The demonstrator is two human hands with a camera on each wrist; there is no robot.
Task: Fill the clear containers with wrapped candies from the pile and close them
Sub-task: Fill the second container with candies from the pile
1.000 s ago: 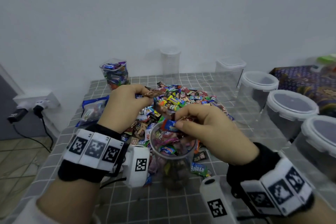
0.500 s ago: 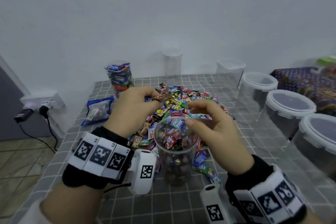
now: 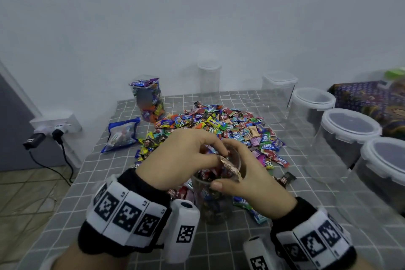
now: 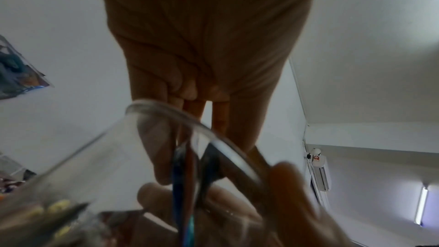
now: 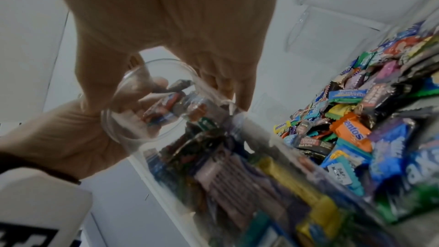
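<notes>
Left hand [image 3: 186, 160] pinches candies [image 3: 230, 167] over the jar [image 3: 213, 199] mouth; right hand [image 3: 247, 173] is curled round its rim. Jar is nearly full: spill onto the bench [image 3: 306, 182] is likely if overstuffed.

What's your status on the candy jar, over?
Both hands at the jar mouth: left hand pushing candies in, right hand gripping the rim. Jar nearly full, no lid on. Candy pile behind, nothing blocking.

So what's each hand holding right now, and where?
Left hand pinches wrapped candies by their upper ends over the open container. Right hand grips that container's rim.
</notes>
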